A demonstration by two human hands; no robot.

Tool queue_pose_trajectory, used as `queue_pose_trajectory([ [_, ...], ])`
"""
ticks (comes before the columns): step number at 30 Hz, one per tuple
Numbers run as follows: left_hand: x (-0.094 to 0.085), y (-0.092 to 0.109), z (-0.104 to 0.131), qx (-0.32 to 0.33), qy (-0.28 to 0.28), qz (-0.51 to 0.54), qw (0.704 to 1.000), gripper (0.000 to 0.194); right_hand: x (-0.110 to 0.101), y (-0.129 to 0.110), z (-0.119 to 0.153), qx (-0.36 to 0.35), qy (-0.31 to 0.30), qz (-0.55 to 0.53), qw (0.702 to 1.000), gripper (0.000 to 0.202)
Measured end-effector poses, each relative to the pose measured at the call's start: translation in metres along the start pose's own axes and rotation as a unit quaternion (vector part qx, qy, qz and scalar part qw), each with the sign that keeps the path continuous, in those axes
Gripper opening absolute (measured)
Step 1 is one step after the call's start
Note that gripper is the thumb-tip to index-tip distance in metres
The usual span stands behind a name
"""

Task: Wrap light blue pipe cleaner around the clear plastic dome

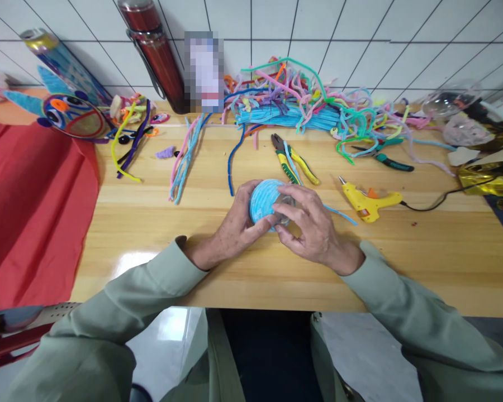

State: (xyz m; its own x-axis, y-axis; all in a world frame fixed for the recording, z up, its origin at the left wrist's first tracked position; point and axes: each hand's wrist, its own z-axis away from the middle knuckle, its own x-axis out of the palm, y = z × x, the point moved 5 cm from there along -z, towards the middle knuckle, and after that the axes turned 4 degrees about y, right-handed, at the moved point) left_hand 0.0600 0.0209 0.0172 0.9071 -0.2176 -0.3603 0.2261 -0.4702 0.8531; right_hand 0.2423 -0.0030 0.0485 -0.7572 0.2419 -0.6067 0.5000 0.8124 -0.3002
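Hands meet at the middle of the wooden desk (402, 257) in the head view: the left hand (238, 223) cups a ball wrapped in light blue pipe cleaner (263, 200) from its left side, its grip closed on it, while the right hand (312, 223) holds the ball's right side, fingers (285, 209) pressed over a clear, unwrapped patch. Just behind the ball lie yellow-handled pliers (291, 161); a yellow glue gun (369, 202) rests to the right, apart from the hands. A tangled heap of coloured pipe cleaners (293, 100) sits along the wall, and a red cloth (29, 212) covers the left.
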Motion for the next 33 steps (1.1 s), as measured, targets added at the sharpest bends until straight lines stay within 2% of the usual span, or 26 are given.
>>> queue_pose_trajectory([
  [6,-0.001,0.005,-0.001,0.009,-0.01,0.002,1.0,0.062,0.001,-0.001,0.0,-0.002,0.008,0.006,1.0,0.053],
  [11,-0.001,0.003,0.001,-0.039,-0.012,0.029,0.999,0.064,0.003,-0.001,0.002,0.0,0.021,0.001,1.0,0.051],
  [18,-0.002,-0.003,-0.001,-0.068,0.013,0.036,0.997,0.068,-0.001,0.005,-0.005,0.011,-0.022,-0.031,0.999,0.049],
  [20,-0.004,-0.004,-0.003,-0.066,0.025,0.015,0.997,0.071,-0.013,0.017,-0.006,0.032,-0.022,-0.022,0.999,0.051],
  [22,-0.007,-0.003,-0.004,-0.065,0.031,-0.005,0.997,0.072,-0.033,0.038,-0.001,0.061,-0.001,0.022,0.998,0.047],
  [24,-0.009,-0.001,-0.003,-0.051,0.031,-0.017,0.998,0.07,-0.059,0.067,0.014,0.1,0.008,0.097,0.99,0.044],
  [27,-0.012,0.004,-0.001,-0.011,0.031,-0.024,0.999,0.067,-0.094,0.11,0.047,0.118,-0.026,0.18,0.976,0.048],
  [30,-0.017,0.004,0.002,0.004,0.033,-0.025,0.999,0.066,-0.118,0.136,0.078,0.112,-0.04,0.168,0.979,0.039],
  [33,-0.023,0.001,0.004,-0.009,0.04,-0.019,0.999,0.065,-0.128,0.148,0.097,0.153,-0.071,0.155,0.973,0.034],
])
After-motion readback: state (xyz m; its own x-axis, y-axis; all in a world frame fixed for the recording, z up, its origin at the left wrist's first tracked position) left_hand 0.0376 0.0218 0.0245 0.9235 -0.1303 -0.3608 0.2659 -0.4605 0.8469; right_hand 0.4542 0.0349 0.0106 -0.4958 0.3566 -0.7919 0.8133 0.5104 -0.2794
